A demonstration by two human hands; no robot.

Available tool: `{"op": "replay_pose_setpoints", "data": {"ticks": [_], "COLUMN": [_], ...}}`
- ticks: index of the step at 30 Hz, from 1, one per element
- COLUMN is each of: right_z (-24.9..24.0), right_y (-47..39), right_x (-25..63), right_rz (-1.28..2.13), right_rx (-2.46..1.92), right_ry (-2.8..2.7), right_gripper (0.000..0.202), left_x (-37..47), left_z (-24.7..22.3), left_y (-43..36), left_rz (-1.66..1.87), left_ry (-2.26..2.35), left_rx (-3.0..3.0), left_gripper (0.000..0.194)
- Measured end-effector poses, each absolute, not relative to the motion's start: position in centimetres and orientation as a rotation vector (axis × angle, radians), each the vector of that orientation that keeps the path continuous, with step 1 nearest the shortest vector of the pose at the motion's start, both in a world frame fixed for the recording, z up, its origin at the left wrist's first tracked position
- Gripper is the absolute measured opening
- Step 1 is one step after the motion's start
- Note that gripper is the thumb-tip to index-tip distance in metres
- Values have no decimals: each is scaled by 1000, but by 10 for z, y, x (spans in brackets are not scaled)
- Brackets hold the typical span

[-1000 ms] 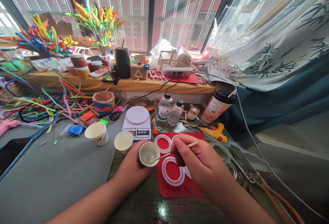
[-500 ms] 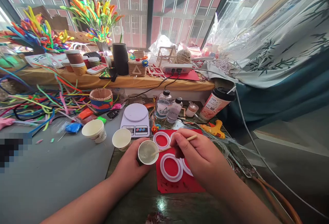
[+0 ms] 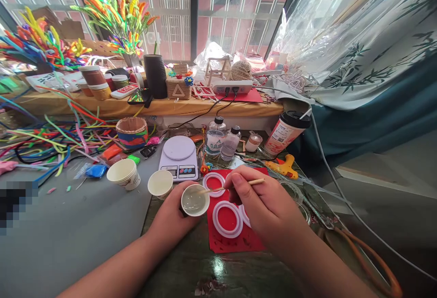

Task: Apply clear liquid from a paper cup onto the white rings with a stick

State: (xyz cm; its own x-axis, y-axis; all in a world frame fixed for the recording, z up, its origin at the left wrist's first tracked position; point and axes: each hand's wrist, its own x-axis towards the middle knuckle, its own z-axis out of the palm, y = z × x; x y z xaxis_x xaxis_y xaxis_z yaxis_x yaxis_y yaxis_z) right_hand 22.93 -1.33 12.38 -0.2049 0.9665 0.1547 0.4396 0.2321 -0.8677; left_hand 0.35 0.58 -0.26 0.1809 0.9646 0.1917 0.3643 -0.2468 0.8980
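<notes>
My left hand (image 3: 175, 213) is wrapped round a paper cup (image 3: 195, 201) that holds a clear, cloudy liquid with small bubbles. Between the thumb and fingers of my right hand (image 3: 254, 197) is a thin wooden stick (image 3: 218, 189), its far end dipping into the cup. Below and behind the right hand lies a red sheet (image 3: 235, 244) carrying several white ring-shaped molds, including a near ring mold (image 3: 218, 229) and a far ring mold (image 3: 209, 178); others are partly hidden by that hand. An empty paper cup (image 3: 160, 184) stands just left of the held one.
A white kitchen scale (image 3: 179, 156) stands behind the cups, with stacked paper cups (image 3: 123, 174) to its left. Two clear bottles (image 3: 215, 141), a lidded drink cup (image 3: 285, 134) and a yellow glue gun (image 3: 285, 166) are farther back. Pliers (image 3: 372, 252) lie at right.
The stick has shifted within the cup, its tip now nearer the far right rim. Both hands stay in nearly the same place; the whole view has shifted slightly.
</notes>
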Motion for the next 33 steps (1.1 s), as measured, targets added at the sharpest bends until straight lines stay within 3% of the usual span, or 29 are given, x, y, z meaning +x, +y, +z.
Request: {"op": "replay_pose_setpoints", "data": {"ticks": [21,25,29,33], "right_z": [129,129,129,128], "right_y": [-20,-23,-23,-23], "right_x": [226,224,223,224], "right_rz": [745,847,687,810], "right_rx": [-1369,-1244,-1325,-1246], "right_ry": [-1836,-1884,-1756,-1814], "right_gripper": [41,39,38,39], "left_x": [4,3,3,4], "left_z": [3,3,4,5], "left_y": [6,6,6,5], "left_rz": [1045,1025,1028,1042], "left_ry": [1235,1225,1211,1231], "left_rx": [1785,1787,1800,1819], "left_gripper": [46,45,47,44]}}
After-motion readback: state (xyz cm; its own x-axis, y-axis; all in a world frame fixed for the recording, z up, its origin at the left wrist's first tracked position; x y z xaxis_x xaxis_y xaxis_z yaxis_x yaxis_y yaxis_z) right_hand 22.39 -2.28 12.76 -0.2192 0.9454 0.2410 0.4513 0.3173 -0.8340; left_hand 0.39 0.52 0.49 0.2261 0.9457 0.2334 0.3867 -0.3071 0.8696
